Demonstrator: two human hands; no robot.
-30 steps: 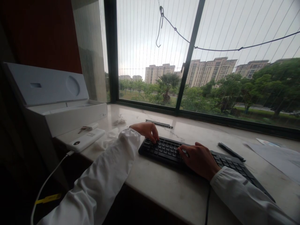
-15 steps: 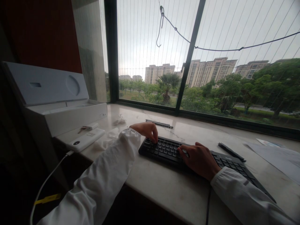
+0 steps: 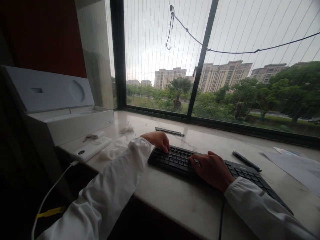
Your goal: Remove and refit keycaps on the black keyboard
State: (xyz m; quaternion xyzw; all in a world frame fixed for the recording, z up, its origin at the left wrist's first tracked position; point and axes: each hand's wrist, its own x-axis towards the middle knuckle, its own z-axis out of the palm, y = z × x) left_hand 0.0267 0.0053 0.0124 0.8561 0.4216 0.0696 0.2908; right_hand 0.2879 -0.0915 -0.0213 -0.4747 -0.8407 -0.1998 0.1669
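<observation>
Head view: a black keyboard (image 3: pixel 176 160) lies on a pale worktop (image 3: pixel 162 196), directly under both hands. Its long axis runs left to right on a slant, the right end coming nearer the wearer.

The left hand (image 3: pixel 158 139) reaches in from beyond the far left corner, wrist bent, fingers curled downward and close together, tips at the upper rows of keys. The right hand (image 3: pixel 213 170) lies across the middle from the near side, loosely curled, thumb and a finger arched with a small gap between. It covers more of the keyboard and is the nearer hand to the keypad end. In this dim light I cannot tell whether either hand grips or presses anything; no separate object shows in them.

A strip of stone separates the keyboard's near edge from the worktop's front edge, with a dark cord (image 3: pixel 221 216) crossing it. Behind, another band of stone reaches to thin rods (image 3: pixel 170 131) by the window. A black stick (image 3: pixel 247 161) lies just beyond the right end, papers (image 3: pixel 292 166) farther right. Leftward, past the left sleeve (image 3: pixel 120 180), stands an open white box (image 3: pixel 77 128).
</observation>
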